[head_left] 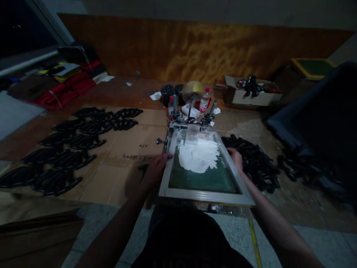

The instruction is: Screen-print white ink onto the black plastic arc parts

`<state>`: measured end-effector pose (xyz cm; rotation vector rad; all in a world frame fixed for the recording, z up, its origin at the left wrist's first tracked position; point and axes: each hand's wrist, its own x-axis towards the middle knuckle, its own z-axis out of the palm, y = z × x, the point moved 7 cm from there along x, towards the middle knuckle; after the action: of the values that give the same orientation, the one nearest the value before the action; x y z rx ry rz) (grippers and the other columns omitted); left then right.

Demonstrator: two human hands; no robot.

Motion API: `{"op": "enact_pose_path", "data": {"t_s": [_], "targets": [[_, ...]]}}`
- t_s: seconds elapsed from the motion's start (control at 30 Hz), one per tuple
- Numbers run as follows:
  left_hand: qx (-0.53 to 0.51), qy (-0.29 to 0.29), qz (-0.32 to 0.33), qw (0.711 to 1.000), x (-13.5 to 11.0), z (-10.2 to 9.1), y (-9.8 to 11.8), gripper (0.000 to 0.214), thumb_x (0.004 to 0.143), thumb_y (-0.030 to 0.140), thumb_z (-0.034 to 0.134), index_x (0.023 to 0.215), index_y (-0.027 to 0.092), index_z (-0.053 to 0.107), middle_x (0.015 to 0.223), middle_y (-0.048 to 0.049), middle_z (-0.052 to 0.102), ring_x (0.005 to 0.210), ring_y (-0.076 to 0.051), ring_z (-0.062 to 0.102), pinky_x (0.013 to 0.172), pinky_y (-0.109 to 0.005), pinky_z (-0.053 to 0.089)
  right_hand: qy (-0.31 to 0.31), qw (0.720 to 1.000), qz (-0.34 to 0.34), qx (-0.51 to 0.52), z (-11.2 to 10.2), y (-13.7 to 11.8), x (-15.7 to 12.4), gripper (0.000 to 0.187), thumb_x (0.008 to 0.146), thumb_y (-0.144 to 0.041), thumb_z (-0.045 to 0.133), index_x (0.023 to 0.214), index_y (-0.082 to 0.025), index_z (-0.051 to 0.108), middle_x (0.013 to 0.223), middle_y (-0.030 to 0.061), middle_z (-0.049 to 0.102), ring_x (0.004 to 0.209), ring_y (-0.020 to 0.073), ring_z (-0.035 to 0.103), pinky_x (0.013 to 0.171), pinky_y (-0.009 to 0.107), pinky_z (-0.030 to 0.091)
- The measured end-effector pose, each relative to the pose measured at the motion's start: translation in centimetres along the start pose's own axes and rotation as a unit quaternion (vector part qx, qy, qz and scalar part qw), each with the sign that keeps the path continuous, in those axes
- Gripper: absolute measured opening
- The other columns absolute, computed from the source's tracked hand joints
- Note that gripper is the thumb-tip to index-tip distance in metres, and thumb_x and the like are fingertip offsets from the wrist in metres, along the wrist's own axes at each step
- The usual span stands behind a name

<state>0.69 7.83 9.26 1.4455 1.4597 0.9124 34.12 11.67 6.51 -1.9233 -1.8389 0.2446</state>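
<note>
A screen-printing frame (205, 195) with green mesh and a smear of white ink (198, 154) lies in front of me, hinged to clamps (192, 119) at its far end. My left hand (156, 169) grips the frame's left rail, fingers curled over the edge. On the right rail rests my right hand (235, 157), its fingers also closed on the frame. The hands are dim and slightly blurred.
Rows of black plastic pieces (69, 149) lie on cardboard (122, 149) to the left. A heap of similar black pieces (253, 160) sits right of the frame. Bottles (205, 99) and jars stand behind the clamps. A cardboard box (251, 95) is at the back right.
</note>
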Motion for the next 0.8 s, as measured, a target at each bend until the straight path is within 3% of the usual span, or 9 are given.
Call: {"op": "enact_pose_path", "data": {"t_s": [0.07, 0.13, 0.2, 0.23, 0.3, 0.37, 0.57, 0.7, 0.8], "targets": [[0.003, -0.029, -0.054, 0.998, -0.9, 1.5, -4.2, 0.048, 0.09, 0.043, 0.048, 0.126, 0.017, 0.065, 0.11, -0.0102, 0.074, 0.108, -0.027, 0.066, 0.094, -0.041, 0.054, 0.04, 0.999, 0.014, -0.008, -1.7, 0.0, 2.3, 0.032, 0.097, -0.034, 0.058, 0.12, -0.013, 0.063, 0.122, 0.0126, 0.063, 0.108, 0.0227, 0.062, 0.093, 0.041, 0.053], [0.003, -0.041, -0.088, 0.995, -1.1, 2.9, -7.4, 0.06, 0.089, 0.04, 0.051, 0.144, 0.015, 0.051, 0.118, -0.0115, 0.072, 0.109, -0.027, 0.066, 0.095, -0.043, 0.054, 0.051, 0.998, -0.034, -0.021, -1.7, -2.9, 4.1, 0.043, 0.091, -0.029, 0.066, 0.13, -0.015, 0.058, 0.139, 0.0182, 0.054, 0.126, 0.0276, 0.052, 0.103, 0.043, 0.047], [0.016, -0.041, -0.088, 0.995, -0.7, 3.8, -9.3, 0.066, 0.089, 0.038, 0.051, 0.149, 0.013, 0.043, 0.132, -0.0144, 0.066, 0.117, -0.028, 0.064, 0.102, -0.045, 0.05, -0.005, 0.991, -0.125, -0.055, 0.2, -7.4, 4.9, 0.059, 0.085, -0.031, 0.071, 0.137, -0.012, 0.052, 0.148, 0.0198, 0.045, 0.132, 0.0317, 0.044, 0.107, 0.044, 0.042], [0.023, -0.042, -0.08, 0.996, -0.5, 4.1, -9.8, 0.065, 0.089, 0.037, 0.051, 0.15, 0.013, 0.043, 0.138, -0.0151, 0.062, 0.122, -0.028, 0.062, 0.106, -0.045, 0.047, -0.049, 0.982, -0.164, -0.078, 1.5, -9.5, 4.6, 0.056, 0.085, -0.03, 0.071, 0.135, -0.011, 0.054, 0.143, 0.0195, 0.049, 0.128, 0.0321, 0.047, 0.104, 0.044, 0.043], [0.032, -0.048, -0.066, 0.996, -0.1, 4.4, -10.4, 0.063, 0.09, 0.036, 0.051, 0.149, 0.014, 0.044, 0.142, -0.0148, 0.059, 0.128, -0.028, 0.058, 0.11, -0.045, 0.043, -0.137, 0.962, -0.206, -0.116, 3.9, -12.3, 3.1, 0.032, 0.087, -0.024, 0.065, 0.117, -0.011, 0.064, 0.118, 0.0156, 0.065, 0.109, 0.028, 0.058, 0.092, 0.038, 0.047], [0.027, -0.055, -0.066, 0.996, 0.1, 4.6, -10.8, 0.062, 0.091, 0.037, 0.051, 0.149, 0.016, 0.045, 0.139, -0.0139, 0.063, 0.125, -0.028, 0.06, 0.109, -0.045, 0.045, -0.191, 0.947, -0.224, -0.129, 5.2, -13.1, 0.7, 0.016, 0.087, -0.016, 0.061, 0.1, -0.014, 0.068, 0.096, 0.0105, 0.07, 0.091, 0.0228, 0.061, 0.081, 0.032, 0.048], [0.013, -0.036, -0.078, 0.996, -0.1, 4.4, -11.4, 0.059, 0.089, 0.04, 0.056, 0.144, 0.02, 0.052, 0.137, -0.0117, 0.064, 0.121, -0.027, 0.063, 0.104, -0.042, 0.049, -0.302, 0.853, -0.417, -0.085, 4.8, -12.7, -5.2, 0.022, 0.082, -0.009, 0.057, 0.098, -0.018, 0.068, 0.097, 0.0081, 0.07, 0.092, 0.0203, 0.062, 0.08, 0.029, 0.046], [-0.003, -0.039, -0.08, 0.996, -0.2, 4.5, -11.2, 0.062, 0.09, 0.041, 0.053, 0.146, 0.017, 0.048, 0.125, -0.0132, 0.07, 0.11, -0.026, 0.067, 0.096, -0.041, 0.053, -0.256, 0.887, -0.373, -0.097, 4.8, -12.4, -4.0, 0.016, 0.084, -0.014, 0.058, 0.095, -0.018, 0.069, 0.093, 0.0077, 0.071, 0.092, 0.0228, 0.061, 0.08, 0.032, 0.046], [-0.012, -0.029, -0.089, 0.996, -0.4, 4.5, -11.0, 0.063, 0.088, 0.04, 0.054, 0.145, 0.014, 0.049, 0.108, -0.012, 0.074, 0.096, -0.025, 0.07, 0.088, -0.041, 0.055, -0.224, 0.894, -0.377, -0.087, 5.4, -12.2, -5.4, 0.025, 0.086, -0.012, 0.055, 0.106, -0.015, 0.069, 0.103, 0.0111, 0.071, 0.096, 0.0233, 0.062, 0.083, 0.033, 0.047]]}}
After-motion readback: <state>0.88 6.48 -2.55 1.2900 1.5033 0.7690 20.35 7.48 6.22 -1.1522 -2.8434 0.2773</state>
